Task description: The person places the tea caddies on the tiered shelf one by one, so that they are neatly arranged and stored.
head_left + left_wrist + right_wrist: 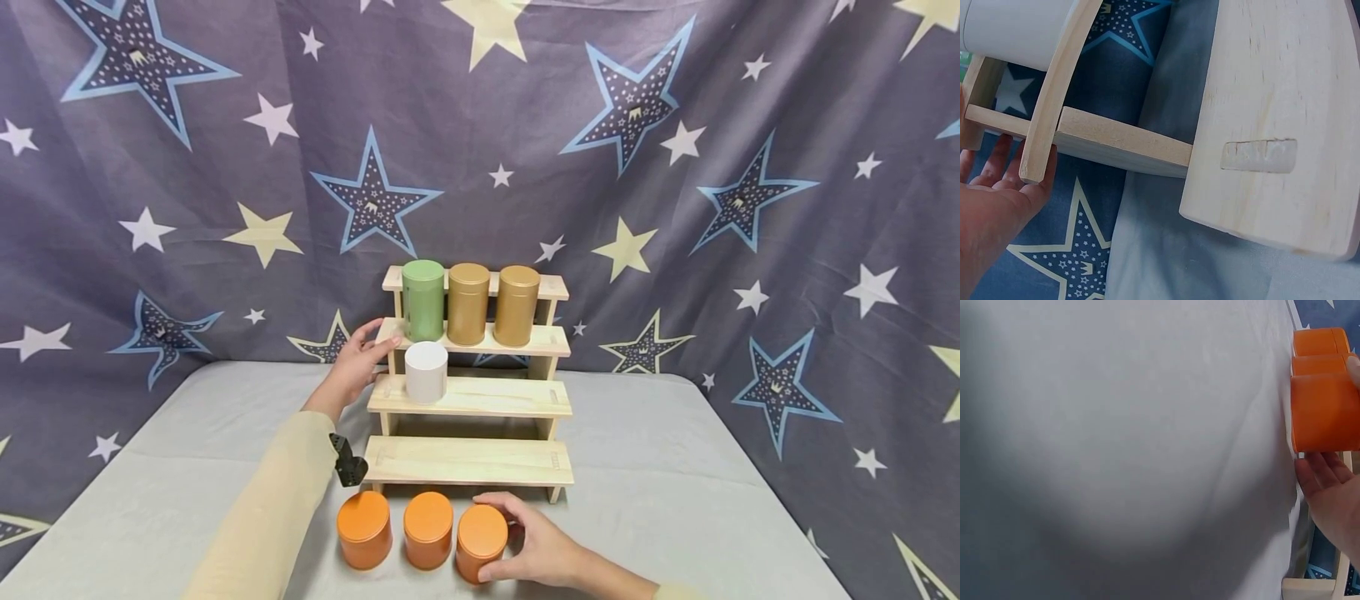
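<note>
A stepped wooden rack (480, 461) stands on the cloth-covered table. At its left end my left hand (357, 367) grips the second board from the top, thumb over the edge; in the left wrist view the fingers (999, 172) reach along the side of the frame. On that board are a green tin (423, 302) and two gold tins (468, 305) (517, 307). One board lower sits a white tin (426, 373). In front of the rack, my right hand (546, 546) holds the rightmost orange tin (481, 542) between thumb and fingers.
Two more orange tins (364, 530) (428, 530) stand in a row left of the held one. A grey cloth (660, 500) covers the table. Behind hangs a star-patterned curtain (480, 108). A black device (348, 461) is strapped at the left wrist.
</note>
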Action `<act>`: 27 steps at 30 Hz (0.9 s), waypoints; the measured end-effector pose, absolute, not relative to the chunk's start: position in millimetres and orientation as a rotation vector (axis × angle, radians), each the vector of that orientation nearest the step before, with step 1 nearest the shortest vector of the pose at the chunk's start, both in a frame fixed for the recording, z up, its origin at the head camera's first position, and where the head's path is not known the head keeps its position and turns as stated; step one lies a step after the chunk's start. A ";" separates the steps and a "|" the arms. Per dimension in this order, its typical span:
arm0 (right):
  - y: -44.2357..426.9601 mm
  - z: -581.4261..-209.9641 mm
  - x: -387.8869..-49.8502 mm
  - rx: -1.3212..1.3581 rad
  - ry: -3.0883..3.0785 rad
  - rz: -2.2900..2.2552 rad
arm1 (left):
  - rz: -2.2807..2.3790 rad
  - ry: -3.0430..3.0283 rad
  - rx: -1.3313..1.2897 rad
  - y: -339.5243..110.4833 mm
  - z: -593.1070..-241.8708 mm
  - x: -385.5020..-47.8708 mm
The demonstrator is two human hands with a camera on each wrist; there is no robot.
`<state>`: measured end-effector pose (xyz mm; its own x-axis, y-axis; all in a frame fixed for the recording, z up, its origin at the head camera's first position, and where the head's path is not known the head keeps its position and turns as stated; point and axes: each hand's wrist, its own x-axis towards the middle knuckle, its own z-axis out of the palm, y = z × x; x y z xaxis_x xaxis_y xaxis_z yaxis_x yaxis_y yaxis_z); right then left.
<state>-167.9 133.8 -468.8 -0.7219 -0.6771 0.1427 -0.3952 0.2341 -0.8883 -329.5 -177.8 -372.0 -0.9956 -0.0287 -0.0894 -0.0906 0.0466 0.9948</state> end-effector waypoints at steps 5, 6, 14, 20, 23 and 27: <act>130.6 -469.2 -167.2 -0.981 2.236 -1.501 | 2.149 2.222 -0.126 -177.6 -372.6 -329.7; 130.4 -469.0 -167.0 -0.976 2.235 -1.505 | 2.150 2.220 -0.125 -177.8 -372.8 -329.7; 131.7 -464.8 -166.2 -0.913 2.223 -1.535 | 2.149 2.225 -0.126 -177.3 -372.3 -329.3; 134.5 -454.4 -169.4 -0.850 2.271 -1.544 | 2.139 2.235 -0.126 -176.9 -371.0 -328.9; 136.7 -447.3 -171.9 -0.836 2.317 -1.553 | 2.135 2.239 -0.131 -177.0 -370.2 -328.1; 139.8 -438.4 -175.9 -0.847 2.346 -1.575 | 2.137 2.236 -0.133 -178.0 -369.9 -326.7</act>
<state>-175.9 139.8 -438.4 -0.8182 -0.5545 0.1517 -0.3504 0.2718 -0.8963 -326.7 -178.0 -369.9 -0.9953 -0.0303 -0.0924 -0.0937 0.0438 0.9946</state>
